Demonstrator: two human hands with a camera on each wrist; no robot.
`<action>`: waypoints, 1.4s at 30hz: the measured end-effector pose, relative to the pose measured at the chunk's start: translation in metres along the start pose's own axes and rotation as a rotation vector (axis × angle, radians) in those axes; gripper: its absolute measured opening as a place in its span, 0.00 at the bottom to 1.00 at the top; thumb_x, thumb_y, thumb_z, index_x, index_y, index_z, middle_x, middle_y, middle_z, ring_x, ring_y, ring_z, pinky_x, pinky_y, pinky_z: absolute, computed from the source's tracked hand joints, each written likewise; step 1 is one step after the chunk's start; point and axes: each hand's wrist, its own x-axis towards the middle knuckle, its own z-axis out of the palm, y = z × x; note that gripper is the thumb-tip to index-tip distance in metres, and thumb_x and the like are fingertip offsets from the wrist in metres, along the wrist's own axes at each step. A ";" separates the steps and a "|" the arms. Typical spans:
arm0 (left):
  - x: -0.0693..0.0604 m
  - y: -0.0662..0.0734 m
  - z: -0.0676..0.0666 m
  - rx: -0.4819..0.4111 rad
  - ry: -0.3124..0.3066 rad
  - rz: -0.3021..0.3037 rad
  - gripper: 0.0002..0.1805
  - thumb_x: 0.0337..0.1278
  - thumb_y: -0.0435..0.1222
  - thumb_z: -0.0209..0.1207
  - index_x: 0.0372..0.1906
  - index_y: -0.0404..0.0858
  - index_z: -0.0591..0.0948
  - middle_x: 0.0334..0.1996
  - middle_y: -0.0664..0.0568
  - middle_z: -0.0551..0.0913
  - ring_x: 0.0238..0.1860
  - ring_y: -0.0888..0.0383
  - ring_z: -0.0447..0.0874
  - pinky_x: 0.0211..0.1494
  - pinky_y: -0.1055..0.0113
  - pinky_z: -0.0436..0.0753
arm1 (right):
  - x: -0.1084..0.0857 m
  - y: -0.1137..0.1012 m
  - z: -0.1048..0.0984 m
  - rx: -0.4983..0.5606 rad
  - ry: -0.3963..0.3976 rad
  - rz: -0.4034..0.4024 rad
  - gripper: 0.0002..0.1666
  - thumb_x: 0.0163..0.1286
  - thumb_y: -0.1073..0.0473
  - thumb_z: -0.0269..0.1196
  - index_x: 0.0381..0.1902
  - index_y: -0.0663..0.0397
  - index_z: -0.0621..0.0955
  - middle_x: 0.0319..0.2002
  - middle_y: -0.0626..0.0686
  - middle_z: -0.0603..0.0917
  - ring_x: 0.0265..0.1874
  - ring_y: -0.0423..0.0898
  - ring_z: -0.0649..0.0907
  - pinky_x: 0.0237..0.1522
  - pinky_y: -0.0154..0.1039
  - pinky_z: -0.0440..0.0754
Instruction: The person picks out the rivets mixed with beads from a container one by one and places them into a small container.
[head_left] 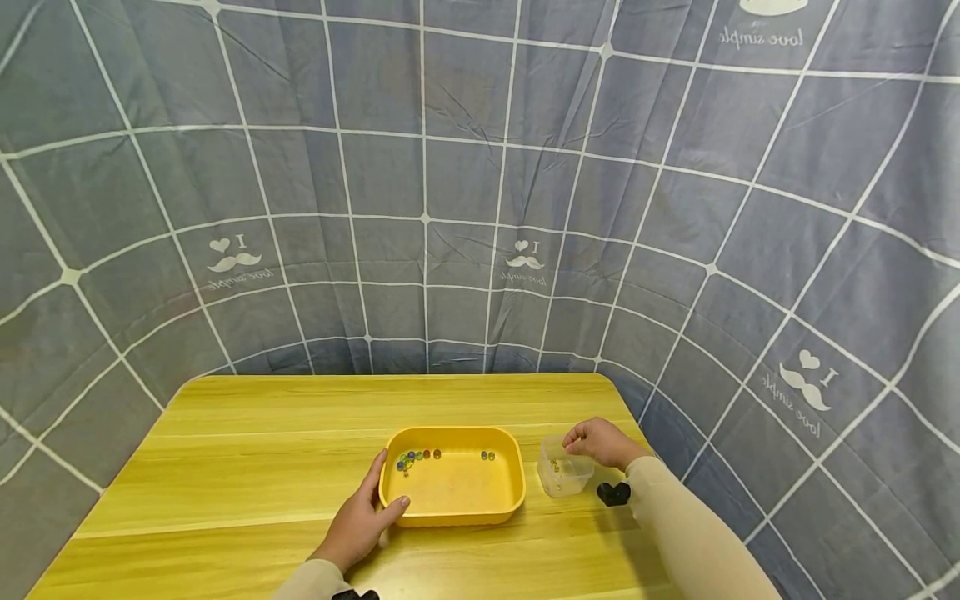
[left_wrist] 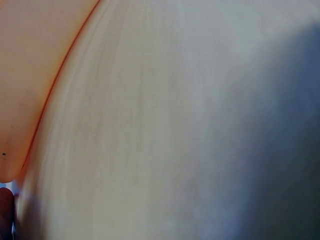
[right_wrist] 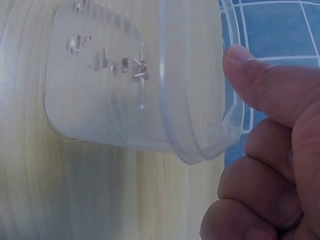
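My left hand holds a yellow plastic tray at its left front corner. The thumb lies over the front rim and the fingers along the left side. Glass marbles sit in the tray, mostly toward its back left, with two more marbles at the back right. My right hand is at the rim of a clear plastic box, its fingers curled and thumb tip near the rim. Nothing shows between thumb and fingers, though the index fingertip is hidden. Small shiny pieces lie inside the box.
Tray and box stand side by side on a yellow wood-grain table. Behind the table and to the right hangs a grey-blue curtain with white grid lines. Black wrist devices sit at the sleeves.
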 end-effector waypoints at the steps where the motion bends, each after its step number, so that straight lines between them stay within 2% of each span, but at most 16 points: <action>1: 0.000 0.000 0.000 -0.001 0.000 0.001 0.52 0.69 0.57 0.65 0.87 0.59 0.48 0.78 0.36 0.69 0.72 0.38 0.76 0.70 0.40 0.77 | 0.000 0.000 0.000 0.001 0.003 -0.001 0.06 0.72 0.60 0.69 0.41 0.56 0.90 0.43 0.52 0.91 0.38 0.42 0.83 0.41 0.42 0.82; 11: 0.001 -0.001 0.000 -0.010 -0.004 -0.007 0.52 0.69 0.57 0.65 0.87 0.59 0.48 0.78 0.36 0.69 0.72 0.39 0.77 0.70 0.42 0.78 | -0.003 -0.004 -0.003 -0.004 0.012 0.001 0.08 0.72 0.60 0.69 0.44 0.57 0.91 0.46 0.54 0.92 0.43 0.44 0.85 0.44 0.43 0.84; 23: 0.002 -0.002 0.001 -0.011 0.002 0.001 0.52 0.69 0.56 0.65 0.87 0.59 0.48 0.77 0.37 0.71 0.71 0.40 0.79 0.69 0.43 0.79 | -0.007 -0.013 -0.007 0.023 0.000 0.035 0.11 0.73 0.61 0.68 0.49 0.58 0.91 0.48 0.58 0.91 0.51 0.56 0.89 0.51 0.53 0.88; 30: 0.003 -0.002 0.004 0.002 0.020 0.002 0.52 0.69 0.56 0.65 0.87 0.58 0.48 0.77 0.37 0.70 0.72 0.39 0.77 0.71 0.42 0.77 | 0.002 -0.015 -0.007 0.007 0.020 0.054 0.11 0.75 0.57 0.68 0.49 0.52 0.91 0.50 0.54 0.92 0.53 0.54 0.88 0.55 0.55 0.87; 35: 0.004 -0.001 0.008 -0.006 0.024 -0.005 0.52 0.69 0.56 0.65 0.87 0.58 0.48 0.77 0.37 0.70 0.72 0.40 0.77 0.70 0.42 0.78 | 0.017 -0.035 -0.006 0.018 -0.005 -0.006 0.12 0.76 0.55 0.67 0.51 0.51 0.91 0.53 0.54 0.91 0.56 0.56 0.88 0.57 0.56 0.86; 42: 0.010 0.004 0.012 -0.022 0.032 -0.008 0.53 0.67 0.56 0.67 0.87 0.59 0.47 0.78 0.38 0.69 0.73 0.39 0.76 0.70 0.41 0.78 | 0.045 -0.074 0.007 0.014 -0.059 -0.103 0.13 0.76 0.53 0.67 0.52 0.51 0.91 0.52 0.51 0.91 0.56 0.53 0.88 0.56 0.52 0.87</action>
